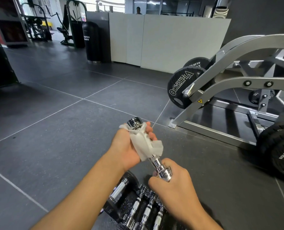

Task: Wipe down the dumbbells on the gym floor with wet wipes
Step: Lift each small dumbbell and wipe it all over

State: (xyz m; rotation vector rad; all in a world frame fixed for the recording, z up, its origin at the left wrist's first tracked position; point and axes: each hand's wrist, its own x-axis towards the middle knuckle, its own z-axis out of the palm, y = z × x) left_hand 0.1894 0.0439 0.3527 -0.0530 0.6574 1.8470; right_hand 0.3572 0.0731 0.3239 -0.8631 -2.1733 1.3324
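Observation:
I hold a small chrome dumbbell in the air above the floor, tilted with one end up and away. My left hand wraps a white wet wipe around its upper half, just below the far head. My right hand grips the near head from below. Under my arms several more chrome dumbbells lie side by side on the dark floor, next to a black-headed one.
A grey plate-loaded machine with black weight plates stands to the right, its base frame close by. A white partition and a black bin stand ahead. Dark tiled floor stretches to the left.

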